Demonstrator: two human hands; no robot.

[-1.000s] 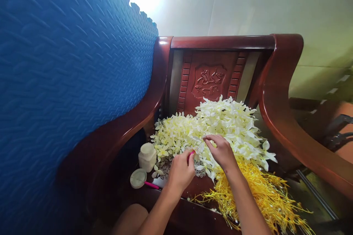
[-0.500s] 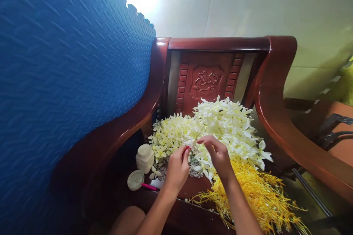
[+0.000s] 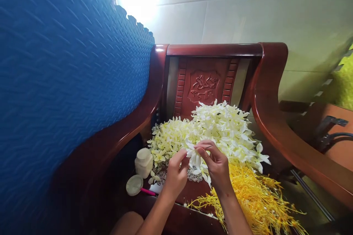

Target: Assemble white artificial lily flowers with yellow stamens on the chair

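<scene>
My left hand is closed, its fingertips pinched at the left side of a white artificial flower. A small pink spot shows at those fingertips, too little to name. From the right, my right hand pinches the flower's upper petals between thumb and fingers. Behind both hands rises a heap of white and pale yellow flowers. Yellow thread-like stems lie in a bundle by my right forearm. Partly hidden under the hands are small pale ring-like pieces.
Left of my hands stands a white jar. In front of it lies a round lid with a pink-handled tool. The wooden chair has curved arms on both sides. A blue foam mat rises along the left.
My right fingers have moved onto the petals of the white flower, which now shows more fully between my hands. The view has shifted slightly.
</scene>
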